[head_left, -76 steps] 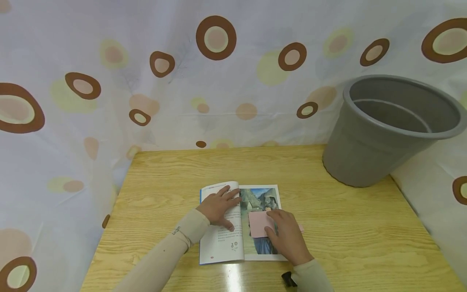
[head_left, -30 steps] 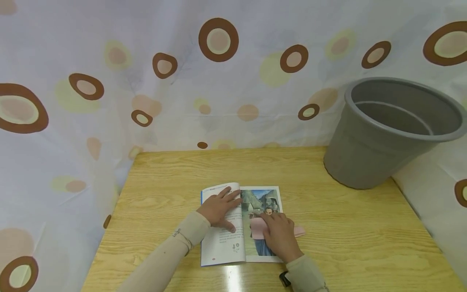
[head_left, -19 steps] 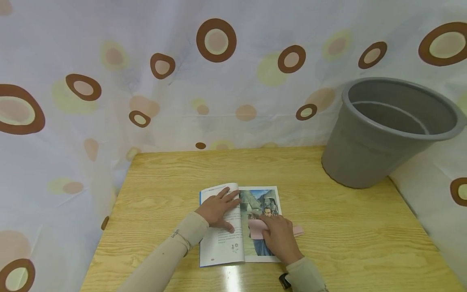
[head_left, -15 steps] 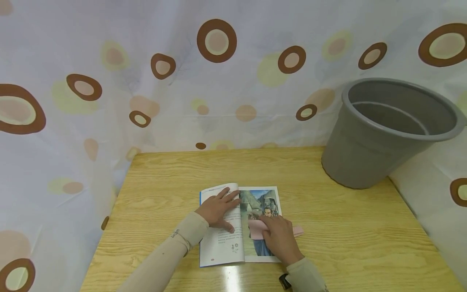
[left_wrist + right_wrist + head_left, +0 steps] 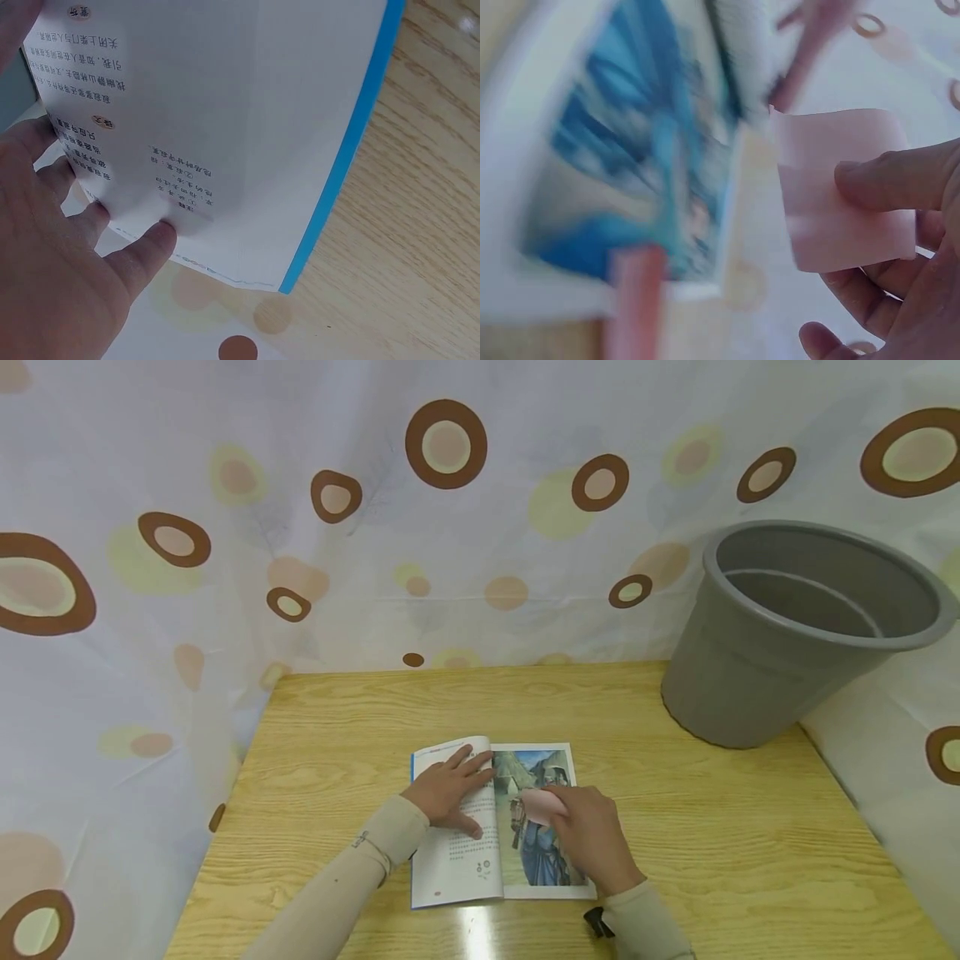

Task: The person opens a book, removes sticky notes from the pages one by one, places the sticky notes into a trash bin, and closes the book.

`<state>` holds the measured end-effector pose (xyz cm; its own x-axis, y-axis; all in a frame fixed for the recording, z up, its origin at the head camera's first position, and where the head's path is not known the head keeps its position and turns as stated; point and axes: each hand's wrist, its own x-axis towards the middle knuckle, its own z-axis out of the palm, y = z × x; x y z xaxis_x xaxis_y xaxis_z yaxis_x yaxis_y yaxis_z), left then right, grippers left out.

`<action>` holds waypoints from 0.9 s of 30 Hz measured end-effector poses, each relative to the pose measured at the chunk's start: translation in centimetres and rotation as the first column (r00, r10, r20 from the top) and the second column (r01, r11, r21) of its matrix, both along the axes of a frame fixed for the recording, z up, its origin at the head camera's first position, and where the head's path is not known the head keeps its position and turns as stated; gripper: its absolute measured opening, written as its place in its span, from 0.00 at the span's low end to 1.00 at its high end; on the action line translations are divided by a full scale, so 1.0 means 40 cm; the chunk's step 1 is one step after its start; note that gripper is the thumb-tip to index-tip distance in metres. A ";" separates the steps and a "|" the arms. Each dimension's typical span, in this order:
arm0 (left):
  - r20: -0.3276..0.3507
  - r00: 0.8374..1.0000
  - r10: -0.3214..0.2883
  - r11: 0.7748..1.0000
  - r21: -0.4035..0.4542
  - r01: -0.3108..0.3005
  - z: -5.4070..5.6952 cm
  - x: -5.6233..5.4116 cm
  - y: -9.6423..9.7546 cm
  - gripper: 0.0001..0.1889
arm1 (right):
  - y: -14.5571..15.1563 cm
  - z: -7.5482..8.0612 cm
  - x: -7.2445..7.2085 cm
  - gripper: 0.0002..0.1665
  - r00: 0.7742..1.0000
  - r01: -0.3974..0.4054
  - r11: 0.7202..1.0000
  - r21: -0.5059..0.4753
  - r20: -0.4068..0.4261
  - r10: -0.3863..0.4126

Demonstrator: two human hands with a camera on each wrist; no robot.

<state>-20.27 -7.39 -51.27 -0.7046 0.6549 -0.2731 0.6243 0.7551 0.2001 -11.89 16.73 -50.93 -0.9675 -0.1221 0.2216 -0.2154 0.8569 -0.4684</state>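
An open book (image 5: pixel 461 868) lies on the table, text on its left page and a coloured picture (image 5: pixel 543 860) on its right page. My left hand (image 5: pixel 442 793) rests on the left page with fingers spread; the left wrist view shows its fingertips on the text and the book's blue edge (image 5: pixel 352 142). With thumb and fingers my right hand (image 5: pixel 596 831) pinches a pink sticky note (image 5: pixel 543 806), held above the picture. In the right wrist view the sticky note (image 5: pixel 832 232) bends slightly under the thumb. A blurred pink strip (image 5: pixel 636 307) shows at the picture page's edge.
A large grey bin (image 5: pixel 742 668) stands at the table's back right corner. Patterned white cloth (image 5: pixel 480 527) hangs behind and at both sides of the wooden table (image 5: pixel 360 710). Something black (image 5: pixel 597 922) sits at my right wrist.
My right hand has bent the pink sticky note over, then raised it off the picture, uncovering more of the page. My left hand has stayed in place.
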 end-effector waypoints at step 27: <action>-0.006 1.000 -0.011 1.000 -0.002 0.011 -0.014 -0.001 -0.003 0.53 | 0.439 0.576 -0.165 0.19 0.750 0.252 0.965 -0.076 -0.615 -0.244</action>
<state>-20.31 -7.53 -51.83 -0.6991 0.6619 -0.2703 0.6338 0.7487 0.1943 -18.47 34.29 -27.89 -0.6203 0.0963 0.7784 -0.2325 0.9253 -0.2997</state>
